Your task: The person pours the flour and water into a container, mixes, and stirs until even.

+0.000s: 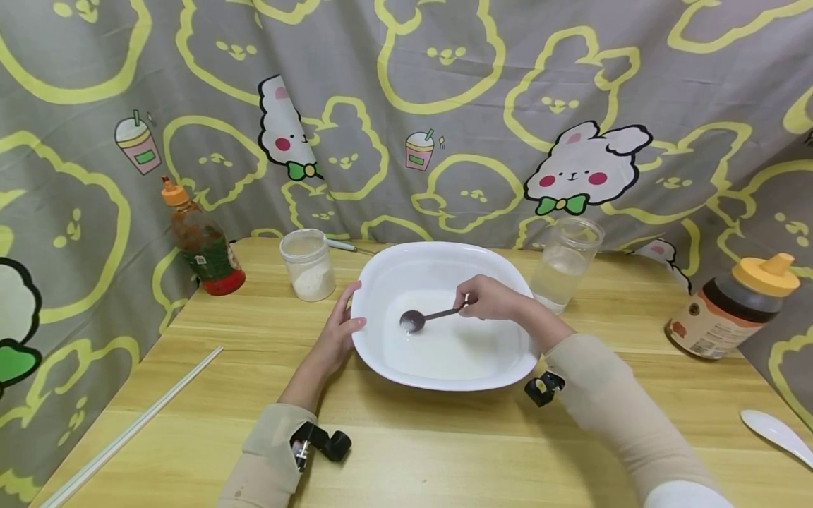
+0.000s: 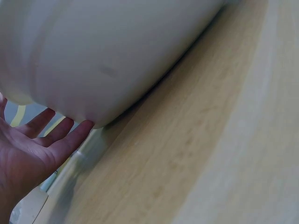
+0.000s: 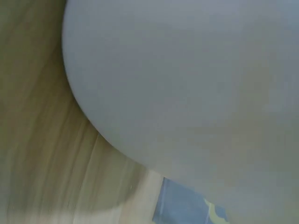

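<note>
Pinching a dark spoon (image 1: 415,322), my right hand (image 1: 488,298) reaches over the white basin (image 1: 438,382). My left hand (image 1: 336,335), fingers spread, touches its left side.

A grey cloth (image 1: 352,70) hangs behind and beside the worktop (image 1: 419,444), printed with yellow animal outlines (image 1: 438,109), white rabbits (image 1: 581,166) in green bow ties and pink drink cups (image 1: 419,152). The worktop's wood grain is yellowish, with a pale sheen of light toward its near side.

Pale chopsticks (image 1: 133,427), green-labelled bottle (image 1: 205,254), yellow-capped bottle (image 1: 730,310), white spoon (image 1: 767,425), patterned curtain (image 1: 356,70) behind.
</note>
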The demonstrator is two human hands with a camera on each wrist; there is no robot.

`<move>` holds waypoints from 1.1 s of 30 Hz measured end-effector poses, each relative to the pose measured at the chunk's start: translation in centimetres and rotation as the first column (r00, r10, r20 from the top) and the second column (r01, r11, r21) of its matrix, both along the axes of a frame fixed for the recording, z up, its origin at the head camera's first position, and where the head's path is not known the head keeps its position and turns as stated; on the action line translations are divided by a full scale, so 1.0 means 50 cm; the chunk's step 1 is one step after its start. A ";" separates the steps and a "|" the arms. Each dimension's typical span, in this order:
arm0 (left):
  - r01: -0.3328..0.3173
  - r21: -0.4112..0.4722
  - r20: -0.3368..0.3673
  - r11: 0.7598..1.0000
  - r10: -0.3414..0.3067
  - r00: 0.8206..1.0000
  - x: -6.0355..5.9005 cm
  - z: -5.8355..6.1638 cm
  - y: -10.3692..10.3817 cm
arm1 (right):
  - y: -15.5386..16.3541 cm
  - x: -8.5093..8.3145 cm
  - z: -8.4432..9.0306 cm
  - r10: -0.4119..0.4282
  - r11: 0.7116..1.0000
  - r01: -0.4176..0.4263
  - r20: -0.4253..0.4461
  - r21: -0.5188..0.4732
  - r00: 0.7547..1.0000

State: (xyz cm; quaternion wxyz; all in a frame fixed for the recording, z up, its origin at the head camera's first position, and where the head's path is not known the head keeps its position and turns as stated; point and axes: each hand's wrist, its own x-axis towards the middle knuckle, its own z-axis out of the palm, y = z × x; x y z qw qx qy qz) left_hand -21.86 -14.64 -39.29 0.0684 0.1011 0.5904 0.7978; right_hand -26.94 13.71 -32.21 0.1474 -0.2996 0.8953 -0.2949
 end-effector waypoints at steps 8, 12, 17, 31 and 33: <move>-0.007 -0.016 -0.013 1.000 0.007 1.000 -0.003 0.000 -0.002 | 0.039 0.019 0.018 0.099 0.994 -0.100 0.026 0.046 0.995; -0.007 -0.014 -0.013 1.000 0.007 1.000 -0.003 0.000 -0.002 | 0.071 0.022 0.038 0.085 0.990 -0.080 -0.034 0.112 0.996; -0.008 -0.007 -0.015 1.000 0.008 1.000 -0.003 -0.002 -0.002 | 0.089 0.011 0.045 -0.025 0.982 0.058 -0.180 0.180 0.983; 0.000 -0.023 -0.003 1.000 0.000 1.000 0.001 -0.002 0.002 | 0.026 0.001 -0.009 -0.001 1.000 0.001 0.028 -0.011 1.000; -0.004 -0.019 0.000 1.000 0.004 1.000 0.000 -0.001 0.002 | 0.029 0.007 -0.003 0.058 0.998 -0.058 0.061 -0.005 0.996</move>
